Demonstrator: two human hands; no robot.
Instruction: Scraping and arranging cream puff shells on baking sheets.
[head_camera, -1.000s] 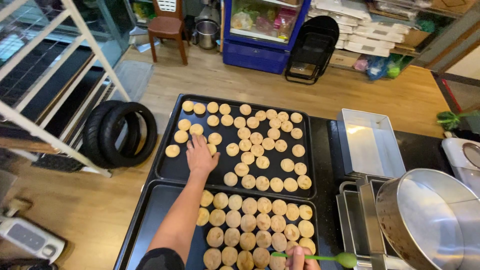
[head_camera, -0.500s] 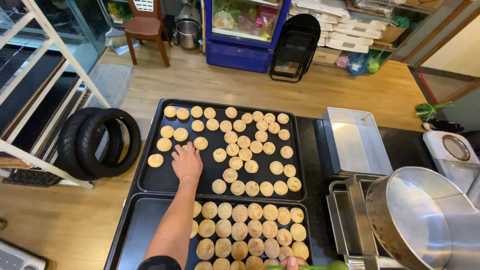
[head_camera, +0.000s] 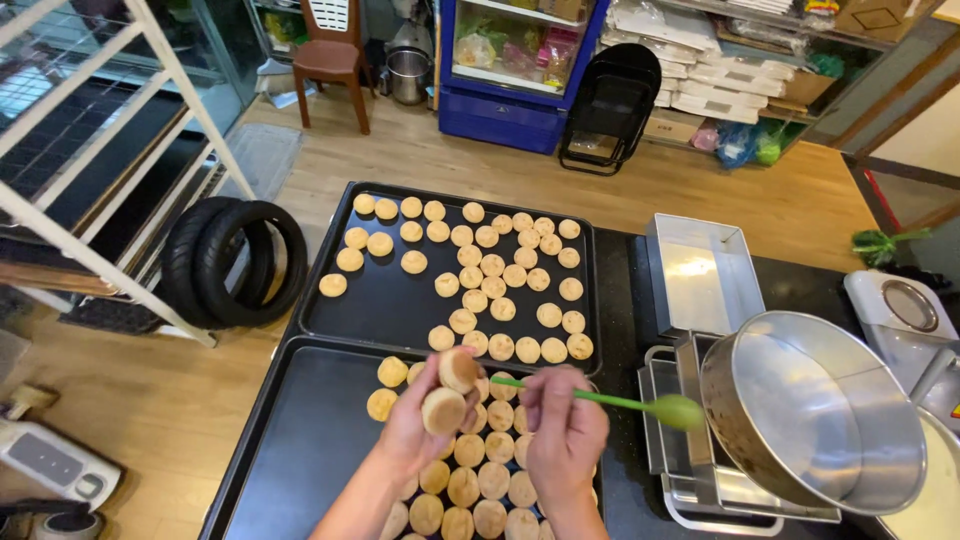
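At the bottom centre of the frame, the left hand is closed around two round tan cakes, one stacked behind the other, and holds them just above the near black tray. Just to its right, the right hand pinches the thin handle of a green spoon, whose bowl points right toward a big steel pan. Under both hands, rows of the same cakes fill the right part of the near tray. The far tray, in the middle of the frame, carries more cakes, loosely spread, and one cake lies on its left rim.
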